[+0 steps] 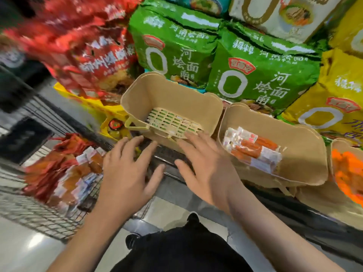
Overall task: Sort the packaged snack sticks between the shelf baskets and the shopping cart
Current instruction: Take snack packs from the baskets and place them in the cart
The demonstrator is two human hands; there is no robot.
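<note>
Three tan shelf baskets stand in a row. The left basket [167, 95] holds nothing, its slotted floor bare. The middle basket [306, 154] holds several orange snack sticks [253, 152] in clear wrappers. The right basket [339, 146] at the frame edge holds bright orange packs [347, 173]. The wire shopping cart [35, 214] at the lower left carries a pile of red and brown snack stick packs [64, 169]. My left hand [129, 167] hovers with fingers spread beside the cart, holding nothing. My right hand [206, 167] is spread too, its fingertips at the left basket's front rim.
Green noodle multipacks [261, 63] lean behind the baskets, with red bags [94, 55] to the left and yellow ones [334, 99] to the right. A dark shelf edge [170, 160] runs under my hands. Below are pale floor tiles and my dark clothing.
</note>
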